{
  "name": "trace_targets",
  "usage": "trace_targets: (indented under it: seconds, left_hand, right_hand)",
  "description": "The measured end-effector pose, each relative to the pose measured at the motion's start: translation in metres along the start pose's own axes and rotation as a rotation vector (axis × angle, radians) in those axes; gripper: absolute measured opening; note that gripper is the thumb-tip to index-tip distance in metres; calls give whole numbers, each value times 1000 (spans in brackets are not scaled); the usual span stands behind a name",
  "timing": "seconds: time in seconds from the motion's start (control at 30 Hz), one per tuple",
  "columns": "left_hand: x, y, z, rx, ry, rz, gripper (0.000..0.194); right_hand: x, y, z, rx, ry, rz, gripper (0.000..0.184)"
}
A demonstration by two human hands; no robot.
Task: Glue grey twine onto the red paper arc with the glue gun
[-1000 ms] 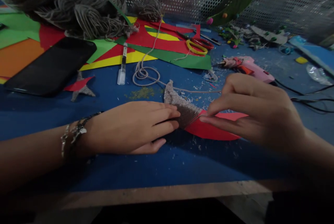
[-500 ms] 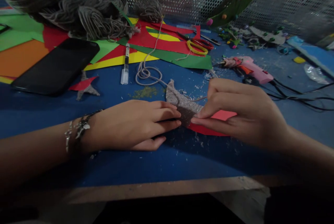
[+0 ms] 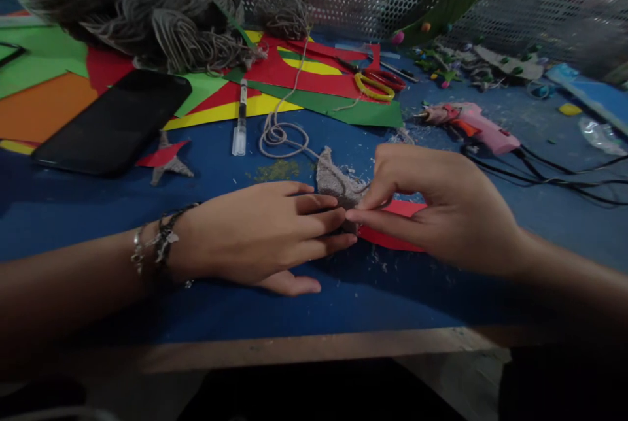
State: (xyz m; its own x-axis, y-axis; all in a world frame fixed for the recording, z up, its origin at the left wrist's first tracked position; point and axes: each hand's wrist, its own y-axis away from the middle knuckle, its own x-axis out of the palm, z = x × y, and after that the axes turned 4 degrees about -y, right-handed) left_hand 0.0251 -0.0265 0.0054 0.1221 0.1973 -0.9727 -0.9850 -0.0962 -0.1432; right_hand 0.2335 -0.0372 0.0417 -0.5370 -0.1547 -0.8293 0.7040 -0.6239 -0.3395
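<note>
A crescent-shaped red cutout lies on the blue table, its left part covered with grey yarn. My left hand rests flat with fingers stretched out, the fingertips pressing on the yarn-covered part. My right hand pinches thumb and forefinger together at the edge of the covered part, on the grey yarn strand. That strand runs from a loose coil beyond the crescent. Part of the cutout is hidden under both hands.
A pink glue gun with black cables lies at the right. Scissors, coloured sheets, a marker, a black phone and a partly wrapped star lie behind my hands. A big grey yarn hank sits at the back left.
My right hand has moved left along the crescent, its pinch now close to my left fingertips. My left fingers have shifted slightly right and spread, the thumb further out.
</note>
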Motion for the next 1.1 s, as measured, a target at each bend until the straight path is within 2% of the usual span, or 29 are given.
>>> trace_targets:
  seconds: [0.23,0.7,0.93,1.1]
  left_hand:
    - [-2,-3,-2,-4,-48,-7,52]
    - [-2,-4,-4,18,-125,-48,56]
    - [-2,-9,-15,-89,-33,-28,46]
    - [-1,-10,-17,-121,40,-70,41]
  right_hand:
    - [0,-1,1,47,-17,8,20]
    - [0,0,0,54,-12,-8,19]
    - [-6,10,-7,70,-2,-68,20]
    - [-15,26,-16,159,-3,-98,19]
